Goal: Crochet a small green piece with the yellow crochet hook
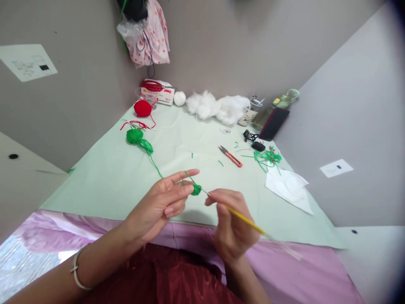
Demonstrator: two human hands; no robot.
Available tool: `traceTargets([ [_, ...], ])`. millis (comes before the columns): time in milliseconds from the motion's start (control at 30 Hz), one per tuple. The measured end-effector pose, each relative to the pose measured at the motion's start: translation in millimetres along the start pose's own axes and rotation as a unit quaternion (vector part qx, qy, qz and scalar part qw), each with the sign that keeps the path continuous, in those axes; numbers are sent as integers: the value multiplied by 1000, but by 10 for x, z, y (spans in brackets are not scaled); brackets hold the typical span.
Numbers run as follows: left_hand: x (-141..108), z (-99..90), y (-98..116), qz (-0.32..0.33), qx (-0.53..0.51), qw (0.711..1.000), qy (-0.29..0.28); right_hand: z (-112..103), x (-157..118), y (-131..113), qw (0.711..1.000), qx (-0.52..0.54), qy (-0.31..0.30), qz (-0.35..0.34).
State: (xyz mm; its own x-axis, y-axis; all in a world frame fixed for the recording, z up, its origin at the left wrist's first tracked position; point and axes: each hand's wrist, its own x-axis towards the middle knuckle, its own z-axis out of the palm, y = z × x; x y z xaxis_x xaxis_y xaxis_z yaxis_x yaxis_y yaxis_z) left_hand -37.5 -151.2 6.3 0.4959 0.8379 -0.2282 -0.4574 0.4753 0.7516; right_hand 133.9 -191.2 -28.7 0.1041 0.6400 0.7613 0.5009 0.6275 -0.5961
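Note:
Between the thumb and fingers of my left hand [167,200] is a small green crochet piece [196,190]. Working yarn runs over the raised index finger of that hand. From there a strand trails back to a green yarn ball [135,136] on the table. My right hand [234,221] grips a crochet hook [245,217] with a yellow handle, held like a pen. Its thin metal tip meets the right edge of the green piece; whether it sits inside a stitch is too small to tell.
Thread snips [230,156] lie mid-table. Behind are a red yarn ball [142,108], a white yarn ball [179,99] and fluffy white stuffing [218,106]. On the right are a phone [274,123], green yarn scraps [267,157] and white paper [286,188]. Grey partitions enclose the table.

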Motion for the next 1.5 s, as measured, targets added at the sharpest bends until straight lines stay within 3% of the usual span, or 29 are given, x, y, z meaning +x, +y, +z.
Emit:
traceTargets([
  [100, -7, 4, 26, 23, 22, 999, 6, -8, 97, -67, 978, 160, 29, 127],
  [200, -22, 43, 6, 28, 57, 998, 1, 28, 142, -79, 970, 196, 18, 145],
  [300, -20, 69, -39, 53, 81, 995, 26, 74, 99, -63, 985, 127, -10, 115],
  [367, -9, 71, -68, 62, 76, 994, 42, 92, 40, -49, 997, 46, -21, 56],
  [467, 18, 51, -86, 17, 30, 999, 20, 82, -10, -30, 999, -38, -9, -29],
  [567, 43, 24, -67, -18, -28, 999, -5, 37, 41, -32, 998, 39, 8, 56],
  [667, 44, 26, -47, 7, -27, 1000, 9, 16, 116, -44, 976, 153, 26, 150],
  [800, 16, 57, -64, 27, 23, 999, 17, 49, 119, -24, 967, 187, -10, 175],
  [1067, -3, 58, -49, 32, 50, 998, 25, 41, 136, 27, 926, 293, 22, 238],
  [1167, -4, 50, -51, 39, 67, 997, 26, 9, 153, 8, 930, 298, 6, 217],
  [1300, -14, 26, -69, 60, 92, 994, 25, -59, 141, -35, 962, 215, -25, 165],
  [1500, -21, 32, -104, 110, 140, 982, 64, -126, 68, -64, 996, 40, -74, 12],
])
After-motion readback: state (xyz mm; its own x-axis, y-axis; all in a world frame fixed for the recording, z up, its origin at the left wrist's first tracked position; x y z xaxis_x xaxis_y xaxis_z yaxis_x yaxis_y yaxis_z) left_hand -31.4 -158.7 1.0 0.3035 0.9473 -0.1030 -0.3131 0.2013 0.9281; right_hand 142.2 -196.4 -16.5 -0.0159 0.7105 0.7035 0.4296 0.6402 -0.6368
